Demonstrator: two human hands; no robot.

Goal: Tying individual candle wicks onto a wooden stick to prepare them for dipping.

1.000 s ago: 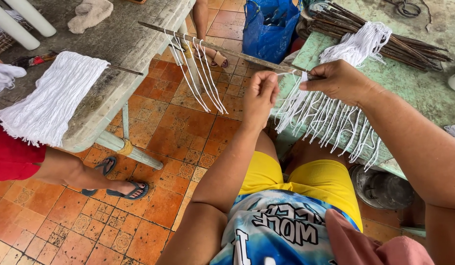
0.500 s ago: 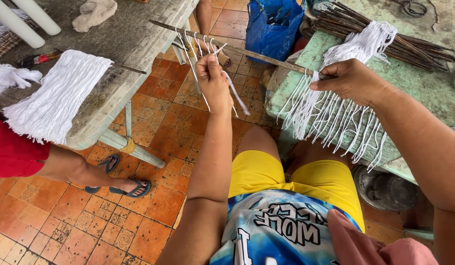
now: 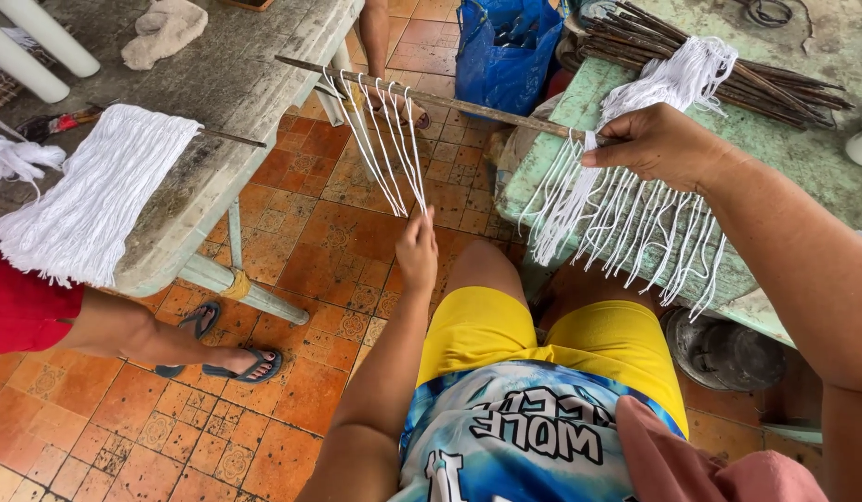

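A thin brown stick (image 3: 468, 104) runs from upper left to my right hand (image 3: 656, 147), which grips its near end together with a bunch of white strings (image 3: 626, 218) lying over the green table edge (image 3: 542, 177). Several white strings (image 3: 386, 149) are looped over the stick's far part and hang down. My left hand (image 3: 418, 251) pinches the lower ends of these hanging strings and pulls them taut downward, above the orange tiled floor.
A grey table (image 3: 236, 74) on the left carries a white string mat (image 3: 92, 191) on a stick. A person in red (image 3: 31, 297) with sandalled feet sits beside it. A blue bag (image 3: 505, 46), a bundle of dark sticks (image 3: 728, 65) and a dark pot (image 3: 723, 353) are nearby.
My left hand went from beside my right hand to the looped strings on the stick, then slid down them to their lower ends. My right hand stayed on the stick.
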